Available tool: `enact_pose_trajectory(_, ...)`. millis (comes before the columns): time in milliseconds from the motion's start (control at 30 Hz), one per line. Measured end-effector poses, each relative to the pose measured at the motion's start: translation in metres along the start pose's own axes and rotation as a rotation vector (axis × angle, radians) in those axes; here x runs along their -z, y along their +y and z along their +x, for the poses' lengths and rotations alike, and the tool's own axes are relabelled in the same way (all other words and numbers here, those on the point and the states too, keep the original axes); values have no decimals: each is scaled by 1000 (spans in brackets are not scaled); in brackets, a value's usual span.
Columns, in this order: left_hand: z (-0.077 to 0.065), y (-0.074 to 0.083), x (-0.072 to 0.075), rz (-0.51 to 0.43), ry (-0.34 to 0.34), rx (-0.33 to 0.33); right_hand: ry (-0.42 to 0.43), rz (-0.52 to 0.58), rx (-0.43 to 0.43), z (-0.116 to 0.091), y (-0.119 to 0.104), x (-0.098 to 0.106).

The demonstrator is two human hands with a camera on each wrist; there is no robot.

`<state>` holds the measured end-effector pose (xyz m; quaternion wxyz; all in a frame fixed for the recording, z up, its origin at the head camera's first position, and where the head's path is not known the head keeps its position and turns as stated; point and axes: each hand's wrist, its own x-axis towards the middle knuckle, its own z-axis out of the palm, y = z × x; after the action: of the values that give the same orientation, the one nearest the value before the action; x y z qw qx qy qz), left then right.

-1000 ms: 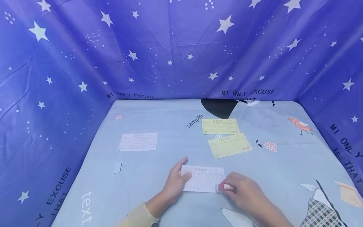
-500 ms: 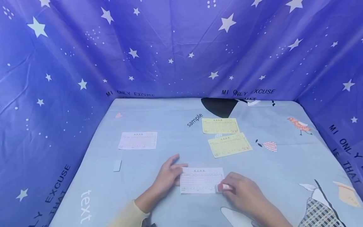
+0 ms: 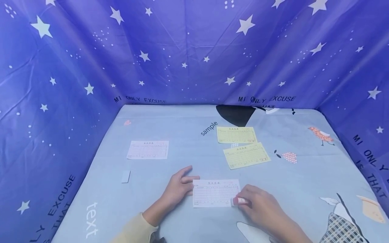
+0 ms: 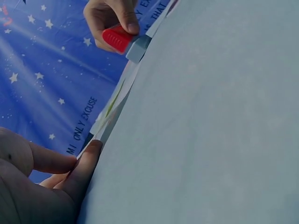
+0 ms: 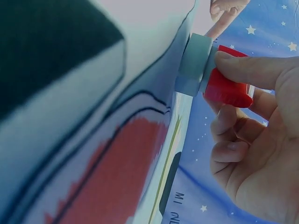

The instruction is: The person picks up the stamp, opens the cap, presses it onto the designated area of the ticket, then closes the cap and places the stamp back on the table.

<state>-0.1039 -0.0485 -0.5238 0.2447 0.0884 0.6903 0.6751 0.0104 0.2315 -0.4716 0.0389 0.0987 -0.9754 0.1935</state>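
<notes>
Between thumb and fingers my right hand [image 3: 262,204] pinches a small red hand stamp [image 5: 226,86] with a grey base. The base stands at the lower right corner of a white printed form slip [image 3: 212,194]; the face beneath it is hidden. My left hand [image 3: 176,187] lies at the slip's left edge with its fingers extended and spread. Some fingertips are covered by the slip's edge in the head view. In the left wrist view, two fingertips [image 4: 95,145] meet near the edge of the paper.
Two yellow form slips [image 3: 237,135] lie behind the white one, the nearer one angled. Farther left are another white slip [image 3: 148,150] and a small pale block [image 3: 126,177]. A printed cloth [image 3: 170,128] covers the table, with blue starry curtains [image 3: 182,50] around it.
My left thumb has come off the top of the slip, and that hand has shifted left to its edge. The slip has slid slightly toward me. The right hand and stamp have stayed nearly still.
</notes>
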Motion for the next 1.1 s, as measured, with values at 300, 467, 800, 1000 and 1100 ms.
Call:
enact_pose_trajectory(300,3,-3,-1,73,3,-31,20,-1,42,-2,1,-4)
enact_pose_trajectory(467,4,-3,-1,102,4,-37,33,-5,64,-2,1,-5)
enact_pose_trajectory(800,4,-2,-1,127,-1,-39,12,-5,60,1,-3,-4)
enact_pose_trajectory(1000,5,0,0,124,0,-39,15,-20,78,3,-3,-3)
enact_pose_trajectory(1100,5,0,0,115,-1,-37,15,-20,82,3,-3,-2)
